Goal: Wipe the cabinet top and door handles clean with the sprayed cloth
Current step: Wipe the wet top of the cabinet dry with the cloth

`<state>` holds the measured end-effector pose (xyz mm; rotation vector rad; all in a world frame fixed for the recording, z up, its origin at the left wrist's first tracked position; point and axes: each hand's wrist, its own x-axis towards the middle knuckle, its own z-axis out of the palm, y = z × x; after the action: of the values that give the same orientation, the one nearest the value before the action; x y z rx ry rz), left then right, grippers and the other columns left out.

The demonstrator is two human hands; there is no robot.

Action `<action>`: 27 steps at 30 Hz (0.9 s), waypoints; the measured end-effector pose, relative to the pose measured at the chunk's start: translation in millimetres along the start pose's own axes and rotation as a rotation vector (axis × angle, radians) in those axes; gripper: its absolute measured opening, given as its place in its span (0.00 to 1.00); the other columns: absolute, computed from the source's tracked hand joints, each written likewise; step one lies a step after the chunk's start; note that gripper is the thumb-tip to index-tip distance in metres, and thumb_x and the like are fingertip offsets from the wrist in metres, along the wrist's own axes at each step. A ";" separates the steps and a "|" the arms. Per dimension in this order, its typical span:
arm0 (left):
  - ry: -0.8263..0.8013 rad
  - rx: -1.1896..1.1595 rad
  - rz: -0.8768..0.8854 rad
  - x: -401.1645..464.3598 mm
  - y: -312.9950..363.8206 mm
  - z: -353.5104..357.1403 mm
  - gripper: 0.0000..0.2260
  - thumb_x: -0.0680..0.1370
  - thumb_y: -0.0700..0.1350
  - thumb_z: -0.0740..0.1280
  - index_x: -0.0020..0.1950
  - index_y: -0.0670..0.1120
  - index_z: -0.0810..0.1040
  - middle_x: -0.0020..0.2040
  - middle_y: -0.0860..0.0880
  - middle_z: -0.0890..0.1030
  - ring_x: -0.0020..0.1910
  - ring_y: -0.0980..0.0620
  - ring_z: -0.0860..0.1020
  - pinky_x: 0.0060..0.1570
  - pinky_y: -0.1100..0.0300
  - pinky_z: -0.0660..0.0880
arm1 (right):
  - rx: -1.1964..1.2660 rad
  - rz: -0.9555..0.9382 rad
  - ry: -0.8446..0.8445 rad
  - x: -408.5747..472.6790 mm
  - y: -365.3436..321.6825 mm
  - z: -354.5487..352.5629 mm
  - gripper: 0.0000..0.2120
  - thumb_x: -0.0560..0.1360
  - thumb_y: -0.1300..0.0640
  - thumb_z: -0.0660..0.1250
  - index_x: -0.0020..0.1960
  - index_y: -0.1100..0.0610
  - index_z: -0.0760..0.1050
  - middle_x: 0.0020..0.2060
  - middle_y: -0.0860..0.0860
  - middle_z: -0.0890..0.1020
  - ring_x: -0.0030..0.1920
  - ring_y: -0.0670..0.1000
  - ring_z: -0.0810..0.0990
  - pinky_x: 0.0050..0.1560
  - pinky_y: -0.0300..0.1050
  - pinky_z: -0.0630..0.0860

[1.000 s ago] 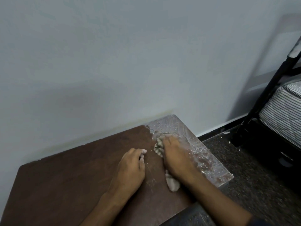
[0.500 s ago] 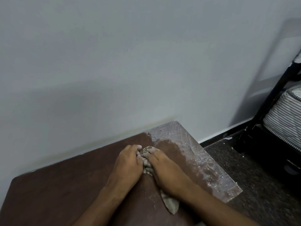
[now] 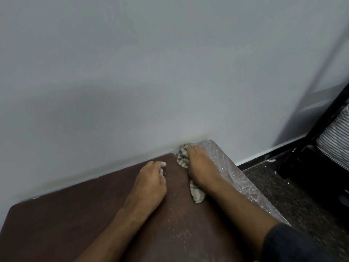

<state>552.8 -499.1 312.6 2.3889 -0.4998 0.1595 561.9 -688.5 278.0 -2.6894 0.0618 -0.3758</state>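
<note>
The dark brown cabinet top fills the lower left, its back edge against the wall. A strip along its right edge is pale with dust or white smears. My right hand presses the bunched grey striped cloth against the top at the far right corner by the wall, fingers curled over it; a tail of cloth sticks out under the wrist. My left hand rests on the wood just left of it, fingers loosely bent, holding nothing. The door handles are out of view.
A plain pale wall rises right behind the cabinet. On the right, a dark speckled floor lies below the cabinet's edge, with a black metal frame and a striped mattress at the far right.
My right hand has pushed the cloth away from my left hand, back and right to the far corner by the wall. The left hand has stayed about where it was on the wood.
</note>
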 end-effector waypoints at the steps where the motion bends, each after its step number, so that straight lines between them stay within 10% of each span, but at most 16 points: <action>1: 0.014 -0.005 -0.017 1.0 -2.1 -3.2 0.15 0.79 0.38 0.59 0.63 0.48 0.77 0.56 0.53 0.77 0.53 0.59 0.75 0.55 0.69 0.68 | -0.013 -0.008 -0.001 5.2 -1.0 2.3 0.18 0.82 0.60 0.61 0.71 0.59 0.69 0.66 0.56 0.73 0.66 0.55 0.70 0.68 0.48 0.70; 5: 0.039 -0.006 -0.076 10.5 -18.5 -13.7 0.17 0.77 0.33 0.58 0.61 0.46 0.78 0.52 0.52 0.77 0.51 0.58 0.74 0.54 0.68 0.67 | 0.052 -0.240 -0.123 -4.5 -2.5 3.6 0.20 0.81 0.57 0.64 0.72 0.56 0.70 0.68 0.53 0.73 0.69 0.52 0.69 0.72 0.48 0.67; 18: -0.033 -0.103 -0.190 -13.1 -39.4 -32.1 0.18 0.78 0.34 0.57 0.59 0.50 0.78 0.50 0.55 0.78 0.50 0.61 0.76 0.54 0.67 0.72 | 0.034 -0.112 -0.069 -61.7 -7.6 -17.6 0.23 0.79 0.63 0.65 0.74 0.55 0.69 0.73 0.52 0.70 0.75 0.53 0.66 0.77 0.46 0.61; 21: -0.028 -0.096 -0.165 -13.2 -38.4 -31.0 0.16 0.79 0.34 0.58 0.59 0.50 0.78 0.51 0.55 0.77 0.49 0.65 0.74 0.48 0.77 0.67 | 0.120 -0.142 -0.103 -131.9 -35.8 -23.5 0.24 0.80 0.55 0.64 0.75 0.47 0.68 0.74 0.42 0.66 0.76 0.40 0.60 0.76 0.32 0.54; 27: -0.022 -0.097 -0.195 -11.9 -36.5 -31.9 0.15 0.79 0.36 0.59 0.60 0.50 0.78 0.52 0.54 0.78 0.51 0.60 0.75 0.49 0.72 0.67 | 0.174 -0.509 -0.291 -169.9 -85.2 -9.9 0.17 0.86 0.45 0.52 0.71 0.45 0.70 0.73 0.45 0.70 0.77 0.42 0.62 0.77 0.40 0.58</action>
<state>556.9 -449.3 311.9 2.3305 -0.2763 0.0212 394.5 -598.0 279.1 -2.5271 -0.7144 -0.1225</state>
